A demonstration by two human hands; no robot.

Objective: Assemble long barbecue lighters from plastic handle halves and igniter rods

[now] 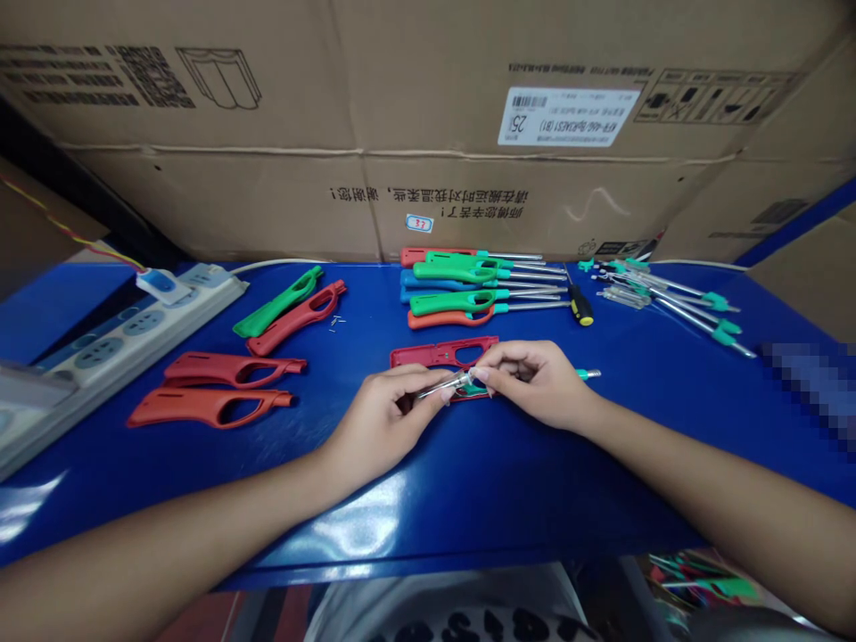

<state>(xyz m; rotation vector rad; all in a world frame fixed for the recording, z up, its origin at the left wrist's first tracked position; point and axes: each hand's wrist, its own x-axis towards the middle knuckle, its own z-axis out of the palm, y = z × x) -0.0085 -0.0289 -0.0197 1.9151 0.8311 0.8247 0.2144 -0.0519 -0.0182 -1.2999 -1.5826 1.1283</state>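
Note:
My left hand (384, 415) is closed around a small clear lighter fuel tank (438, 388), which points right and slightly up. At the tank's right end, my right hand (535, 383) is closed, thumb and fingertips pinching its fitting. Just behind and below my hands lies a red lighter casing half (428, 354), its inner side facing up. Another red edge and a teal piece show beneath the tank, mostly covered by my hands. A metal nozzle tip with a teal collar (588, 374) sticks out beyond my right hand.
Red and green casing halves (210, 406) lie at left, near tiny metal pins (336, 322) and a white power strip (120, 348). Several lighters (455, 303) are stacked at the back, beside a screwdriver (580, 306). Metal rods and clear tanks (675, 303) lie at right. Cardboard (267, 205) walls the back.

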